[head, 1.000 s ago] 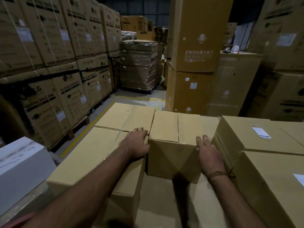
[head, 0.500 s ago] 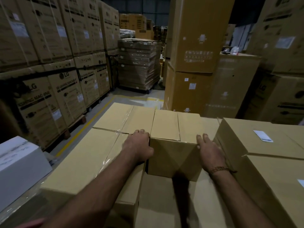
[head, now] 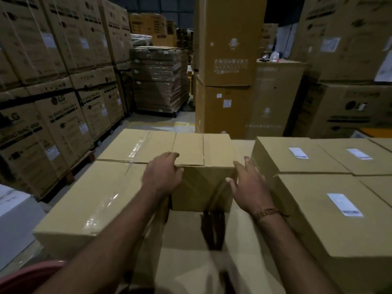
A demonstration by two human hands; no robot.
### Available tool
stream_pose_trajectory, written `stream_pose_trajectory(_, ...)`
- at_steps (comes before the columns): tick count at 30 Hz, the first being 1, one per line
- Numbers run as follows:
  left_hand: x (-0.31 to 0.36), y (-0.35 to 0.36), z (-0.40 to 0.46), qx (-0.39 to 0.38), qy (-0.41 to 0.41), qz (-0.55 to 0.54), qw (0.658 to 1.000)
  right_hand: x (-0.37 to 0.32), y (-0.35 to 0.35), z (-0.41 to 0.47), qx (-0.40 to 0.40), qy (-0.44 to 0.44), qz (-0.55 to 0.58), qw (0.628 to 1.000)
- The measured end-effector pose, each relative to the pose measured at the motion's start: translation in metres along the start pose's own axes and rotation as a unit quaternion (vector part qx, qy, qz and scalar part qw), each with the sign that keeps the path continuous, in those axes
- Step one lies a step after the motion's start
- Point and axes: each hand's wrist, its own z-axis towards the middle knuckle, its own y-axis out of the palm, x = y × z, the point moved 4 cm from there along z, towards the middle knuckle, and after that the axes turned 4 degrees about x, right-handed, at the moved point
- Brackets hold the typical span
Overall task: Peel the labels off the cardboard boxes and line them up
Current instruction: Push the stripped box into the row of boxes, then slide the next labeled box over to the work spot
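Landmark: middle box [head: 203, 183], plain cardboard, taped seam on top, no label visible on the faces shown.
Left hand [head: 162, 177]: grip curled over the near-left top corner of the middle box, fingers on the top edge, holding it.
Right hand [head: 248, 183]: fingers spread and fairly straight, laid against the right side of the middle box; an open press, not a curl.
Left of middle box: long taped box [head: 89, 200], touching or just beside it; glossy tape on top.
Right of middle box: three labelled boxes, each with a white label on top: near label [head: 344, 204], far label [head: 298, 153], farthest label [head: 359, 154]. All three still stuck down.
Under middle box: a lower cardboard surface [head: 191, 251]; hard to tell whether it is a box top or a sheet.
Step (judged): squaring the middle box into the row.
Risk 1: uneven hold, one hand curled and one flat, could twist the box out of line.
Risk 2: right fingers sit in the narrow gap beside the labelled boxes; a sideways shove could pinch them.
Risk 3: dim light; label edges are hard to find, so a label may tear when peeled.
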Motion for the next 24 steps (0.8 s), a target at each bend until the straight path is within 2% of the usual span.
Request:
stream_pose_trajectory(8, 0.121, 0.003, -0.068, 0.043, 0.01, -0.147, 0.988, 0.054, -0.081, -0.094, 0.061, -0.03, 0.106, 0.992)
stream_pose_trajectory(13, 0.197, 0.021, -0.123, 0.041, -0.031, -0.234, 0.971, 0.107, -0.122, -0.135, 0.063, -0.026, 0.179, 0.981)
stream_pose_trajectory(24, 0.322, 0.065, -0.191, 0.023, -0.057, -0.29, 0.955, 0.251, -0.187, -0.187, 0.064, 0.01, 0.164, 0.984)
